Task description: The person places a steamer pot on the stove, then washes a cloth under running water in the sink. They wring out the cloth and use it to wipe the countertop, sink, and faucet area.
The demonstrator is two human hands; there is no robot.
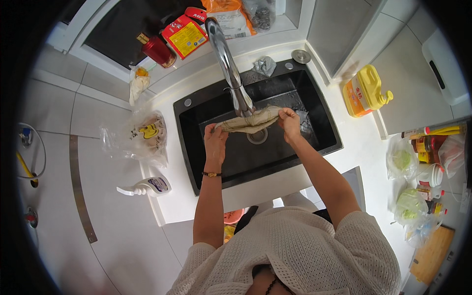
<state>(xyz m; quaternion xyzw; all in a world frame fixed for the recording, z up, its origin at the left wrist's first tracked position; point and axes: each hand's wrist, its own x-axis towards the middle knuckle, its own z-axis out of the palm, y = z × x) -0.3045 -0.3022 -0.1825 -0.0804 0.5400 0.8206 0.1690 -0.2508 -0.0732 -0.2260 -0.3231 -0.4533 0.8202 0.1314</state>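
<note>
A pale beige cloth with thin darker lines (250,123) is stretched between my two hands over the black sink (243,158). My left hand (215,142) pinches its left end. At the other end, the fingers of my right hand (289,123) grip a corner. The chrome faucet (226,62) arches down from behind, and its spout head is right at the cloth's upper edge; whether water runs is hidden. Below the cloth, the round drain (257,136) shows partly. A clear crumpled piece of plastic (304,120) lies in the sink beside my right hand.
Right of the sink stands a yellow pump jug (365,92). To the left are a white spray bottle (147,186) and a clear plastic bag (140,136). A red bottle (156,49) and red-yellow packet (186,37) line the sill. A metal drain plug (301,56) sits behind the sink.
</note>
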